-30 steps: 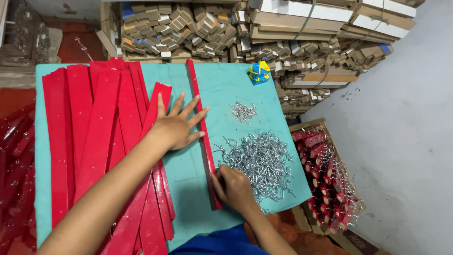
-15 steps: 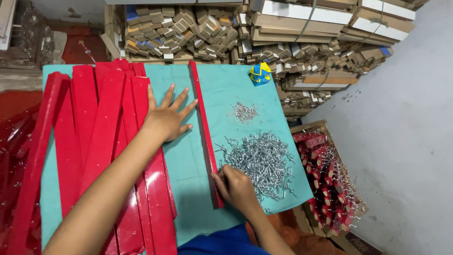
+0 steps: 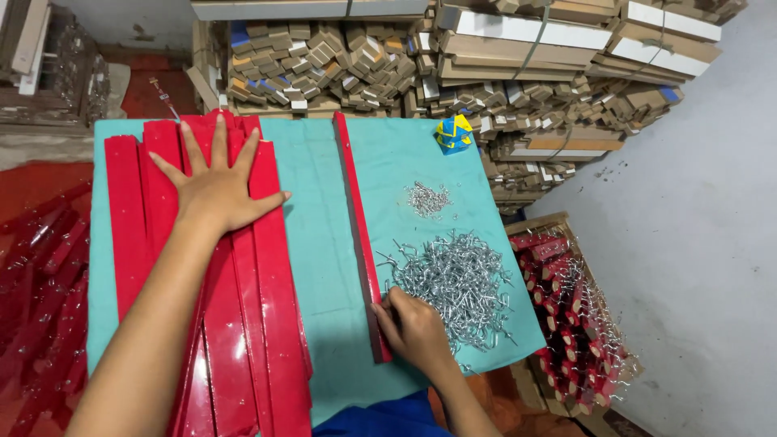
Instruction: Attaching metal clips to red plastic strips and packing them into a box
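Wooden crate (image 3: 541, 229) right of the teal table (image 3: 324, 243) holds hooked red strips. Single red strip (image 3: 358, 235) runs lengthwise away; right hand (image 3: 414, 328) pinches its near end. Left hand (image 3: 217, 182) lies spread flat on the stacked red strips (image 3: 251, 324).

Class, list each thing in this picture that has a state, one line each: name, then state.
left hand: open, fingers spread, flat on the red strips.
right hand: curled, at the hook pile beside the single red strip.
red strips: stacked, overlapping.
single red strip: lying apart, flat.
metal hooks: loose pile.
teal table: partly covered.
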